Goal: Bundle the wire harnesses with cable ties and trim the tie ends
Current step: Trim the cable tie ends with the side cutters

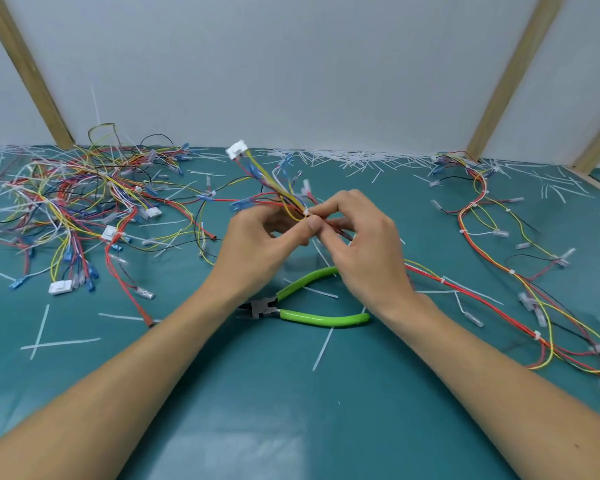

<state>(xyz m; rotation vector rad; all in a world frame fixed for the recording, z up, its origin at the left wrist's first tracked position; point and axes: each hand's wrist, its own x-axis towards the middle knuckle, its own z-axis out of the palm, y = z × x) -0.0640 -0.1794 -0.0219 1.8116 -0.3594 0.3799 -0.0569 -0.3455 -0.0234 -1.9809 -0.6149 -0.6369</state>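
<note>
A: Where's the wire harness [284, 192]?
B: Lifted off the counter [291, 393], between both hands; its white connector [237, 149] points up and away.
A: Grip?
B: Left hand [257, 244] pinches the bundle with thumb and fingers. Right hand [364, 244] curls round it, touching the left. A small white cable tie [306, 212] sits at the pinch.
A: Around them?
B: Green-handled cutters [312, 308] lie just below the wrists. Tangled pile of harnesses [73, 199] far left, tied harness [499, 271] right, trimmed tie ends [354, 161] scattered behind.

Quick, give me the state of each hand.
Left hand: pinching the wire harness.
Right hand: pinching the same harness at a cable tie.
</note>
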